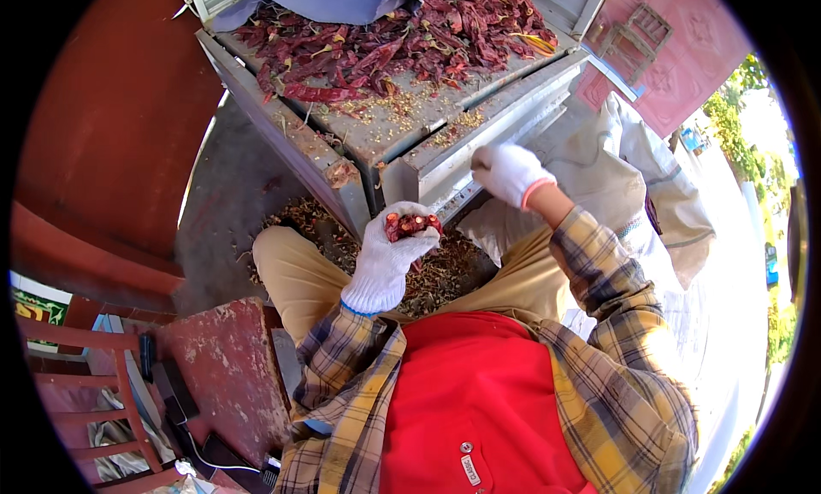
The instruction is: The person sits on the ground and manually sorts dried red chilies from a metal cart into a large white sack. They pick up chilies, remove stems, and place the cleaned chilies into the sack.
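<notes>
My left hand (401, 237), in a white knit glove with a blue cuff edge, is closed around several dried red chili peppers (412, 224). Their cut or stemless ends show pale at the top of the fist. To the right, my right hand (511, 173) wears a white glove with a pink cuff edge and is held above the front edge of the metal truck bed (410, 119). Its fingers are curled, and whether anything is between them cannot be told. A large pile of dried red chilies (385, 51) lies on the bed, partly under a blue-grey cloth (346, 0). Yellow seeds are scattered before the pile.
White woven sacks (596, 167) stand at the right. Stems and debris (455, 269) cover the floor between the knees. At the lower left is a worn red wooden surface (221, 366) with black devices and a white cable, beside a red chair (118, 398). A red wall rises at the left.
</notes>
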Action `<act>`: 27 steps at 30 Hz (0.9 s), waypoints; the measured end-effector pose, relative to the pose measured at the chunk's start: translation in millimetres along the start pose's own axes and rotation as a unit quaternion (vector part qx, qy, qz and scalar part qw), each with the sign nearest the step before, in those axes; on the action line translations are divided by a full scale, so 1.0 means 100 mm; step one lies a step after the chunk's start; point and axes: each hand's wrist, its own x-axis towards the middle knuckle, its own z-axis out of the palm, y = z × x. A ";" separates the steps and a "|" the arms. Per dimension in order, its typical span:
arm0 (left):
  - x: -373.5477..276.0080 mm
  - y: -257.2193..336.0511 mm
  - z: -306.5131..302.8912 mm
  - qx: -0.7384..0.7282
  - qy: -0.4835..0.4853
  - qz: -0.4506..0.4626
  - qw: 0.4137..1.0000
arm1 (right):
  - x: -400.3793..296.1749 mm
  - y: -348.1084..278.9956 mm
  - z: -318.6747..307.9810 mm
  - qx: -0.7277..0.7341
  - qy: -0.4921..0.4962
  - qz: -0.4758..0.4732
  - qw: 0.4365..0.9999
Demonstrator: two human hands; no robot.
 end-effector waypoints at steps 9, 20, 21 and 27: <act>-0.09 0.08 -0.08 -0.050 -0.008 -0.030 0.998 | 1.16 -0.73 -0.33 0.109 0.112 -0.042 0.987; -0.17 0.18 -0.21 -0.104 -0.010 -0.001 0.994 | 1.65 -0.67 -0.29 0.028 0.084 0.025 0.996; -0.16 0.17 -0.19 -0.125 -0.016 0.008 0.992 | 1.57 -0.61 -0.37 0.037 0.091 0.020 0.995; -0.09 0.08 -0.17 -0.172 -0.046 0.016 0.984 | 1.37 -0.25 -0.62 0.058 0.236 -0.069 0.968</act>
